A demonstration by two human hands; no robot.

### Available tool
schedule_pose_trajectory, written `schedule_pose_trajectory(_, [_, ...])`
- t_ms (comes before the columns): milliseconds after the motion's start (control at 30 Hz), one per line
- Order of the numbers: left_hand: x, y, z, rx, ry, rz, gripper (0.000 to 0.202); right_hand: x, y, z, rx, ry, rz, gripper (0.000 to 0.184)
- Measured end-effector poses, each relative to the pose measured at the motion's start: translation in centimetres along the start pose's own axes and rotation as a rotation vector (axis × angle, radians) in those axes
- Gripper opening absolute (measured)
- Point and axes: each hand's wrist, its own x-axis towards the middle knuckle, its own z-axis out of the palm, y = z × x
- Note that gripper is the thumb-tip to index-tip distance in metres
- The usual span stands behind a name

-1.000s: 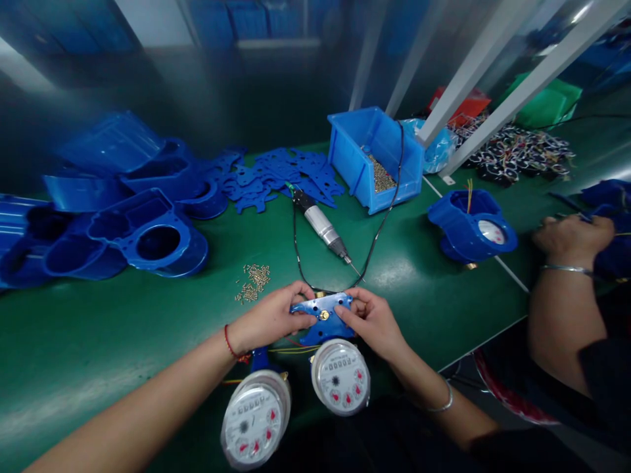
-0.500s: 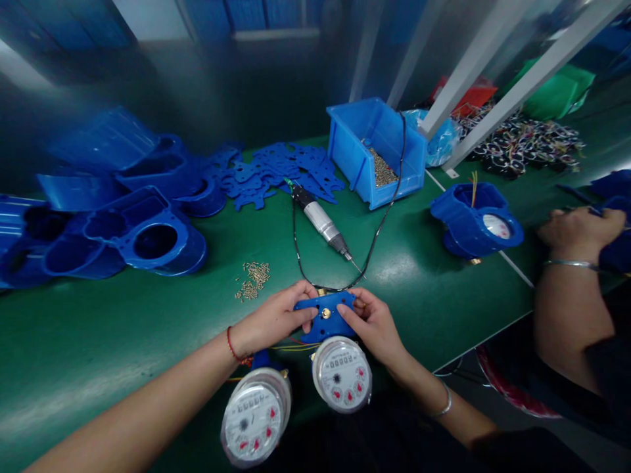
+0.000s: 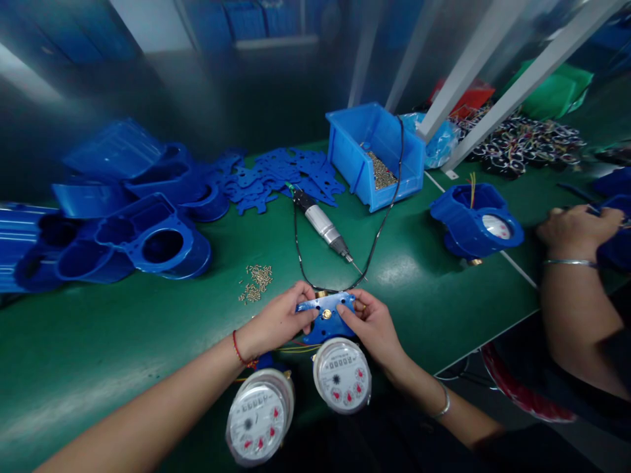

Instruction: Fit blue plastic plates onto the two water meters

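Left hand (image 3: 283, 318) and right hand (image 3: 374, 328) are pinching a blue plate (image 3: 330, 327) between them, one at each end. It is sitting in front of the person, just beyond a round meter (image 3: 342, 376), with a brass piece (image 3: 326, 315) showing near its middle; whether it is resting on anything is hidden. Judging by its look, the plate is thin, stiff and light, hardly fragile, though its glossy face may be a little slippery. Its two ends are offering the best hold, leaving the brass piece uncovered.

The left hand is drawing thumb and fingers into a narrow pinch, thumb on the face and fingers over the far edge. The right hand is pressing its thumb flat on the face while its fingers are curling behind the other end.

Thin wires (image 3: 298, 349) are running just beside the plate, and a second meter (image 3: 259, 420) is lying near the left forearm. Farther out on the green bench (image 3: 148, 341), loose screws (image 3: 256, 284) are lying in a small heap, and a power screwdriver (image 3: 323, 225) is pointing toward the right hand. Beyond it, spare plates (image 3: 276, 171) are lying piled beside a blue bin (image 3: 348, 171). Well to the right, a co-worker's hand (image 3: 574, 230) is resting near another blue part.
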Motion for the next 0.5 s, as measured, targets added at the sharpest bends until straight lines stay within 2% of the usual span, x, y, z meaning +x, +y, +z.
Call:
schedule_pose_trajectory(67, [-0.2, 0.3, -0.1, 0.065, 0.037, 0.0, 0.02, -0.3, -0.1, -0.2, -0.033, -0.006, -0.027, 0.043])
schedule_pose_trajectory(133, [-0.7, 0.7, -0.4, 0.177, 0.129, 0.029, 0.029, -0.8, -0.6, -0.7, -0.156, 0.013, -0.113, 0.043])
schedule_pose_trajectory(200, [-1.4, 1.0, -1.2, 0.301, 0.304, 0.097, 0.039, -1.2, -1.6, -1.6, -0.362, 0.093, -0.277, 0.045])
schedule_pose_trajectory(267, [-2.5, 0.7, -2.2, 0.348, 0.537, 0.174, 0.042, -1.1, -3.3, -2.6, -0.549, 0.203, -0.469, 0.045])
schedule_pose_trajectory(367, [-4.5, -1.9, -3.6, 0.188, 0.914, 0.203, 0.036, 0.8, -7.0, -2.8, -0.725, 0.275, -0.674, 0.036])
schedule_pose_trajectory(433, [-5.7, -4.6, -4.0, 0.051, 1.116, 0.169, 0.036, 3.4, -9.6, -1.2, -0.882, 0.201, -0.704, 0.027])
schedule_pose_trajectory(500, [-6.7, -7.5, -3.8, -0.022, 1.241, 0.141, 0.038, 7.0, -11.6, 1.9, -1.032, 0.048, -0.647, 0.018])
